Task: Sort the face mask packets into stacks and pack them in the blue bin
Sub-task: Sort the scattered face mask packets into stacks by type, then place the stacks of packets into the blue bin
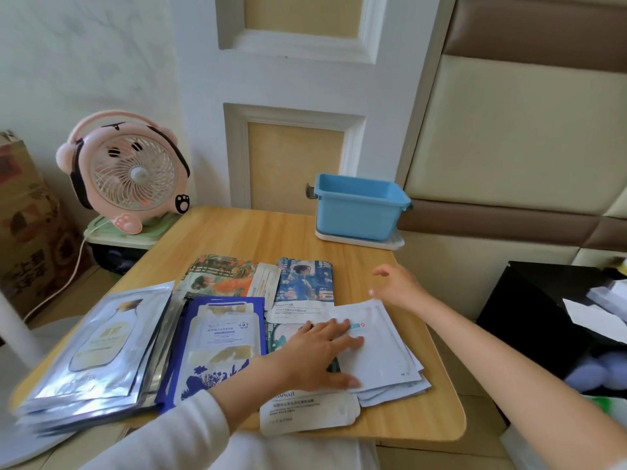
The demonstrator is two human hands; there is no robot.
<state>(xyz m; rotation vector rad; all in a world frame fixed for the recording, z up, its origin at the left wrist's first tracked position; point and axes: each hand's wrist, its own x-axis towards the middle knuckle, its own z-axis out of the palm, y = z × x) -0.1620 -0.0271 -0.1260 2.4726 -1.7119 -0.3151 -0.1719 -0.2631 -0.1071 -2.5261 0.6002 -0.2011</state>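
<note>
On surface, 4 o'clock: white packets point(383, 361) are lying in a loose, fanned stack.
Left hand point(319, 351): is lying spread flat on the white stack, pressing down, pinching nothing.
Right hand point(397, 288): is hovering at 3 o'clock, fingers relaxed and apart, holding nothing.
Silver packets point(98, 347): are sitting stacked at 8 o'clock.
Blue bin point(359, 206): is standing at 1 o'clock, well apart from the packets.
Handling (judgement): packets are looking light, thin, floppy and glossy, likely sliding apart. Squaring the stack, then gripping both long edges, is looking safest.
</note>
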